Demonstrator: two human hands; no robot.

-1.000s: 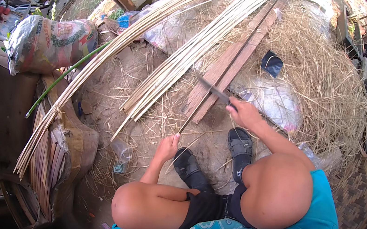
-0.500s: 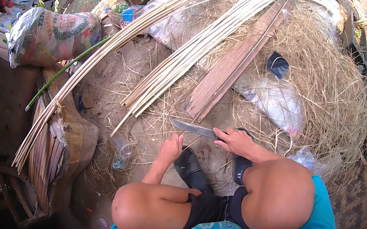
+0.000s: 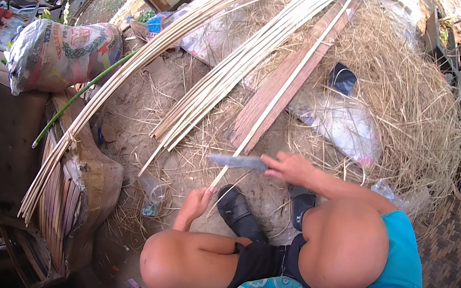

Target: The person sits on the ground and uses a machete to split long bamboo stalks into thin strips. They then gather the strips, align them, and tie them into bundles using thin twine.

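My left hand [image 3: 195,203], closed, pinches the near end of a long pale bamboo-like strip [image 3: 275,99]. The strip runs away from me over a reddish-brown plank [image 3: 280,105] on the ground. My right hand [image 3: 289,169] is wrapped round the handle of a knife, whose broad grey blade [image 3: 237,161] points left across the strip, just beyond my left hand. Whether the blade touches the strip I cannot tell. Left of the plank lies a loose bundle of similar strips [image 3: 227,84].
Another long bundle of strips [image 3: 116,78] rests over a worn wooden piece [image 3: 102,179] at left, beside a green stalk [image 3: 81,92] and a stuffed sack [image 3: 66,53]. Straw [image 3: 417,117] is heaped at right, with a dark scrap [image 3: 343,78] on it. A woven mat [image 3: 453,258] lies at lower right.
My left hand has moved down toward me. A pale strip now shows along the plank where a dark line showed before. The knife has shifted slightly left and down.
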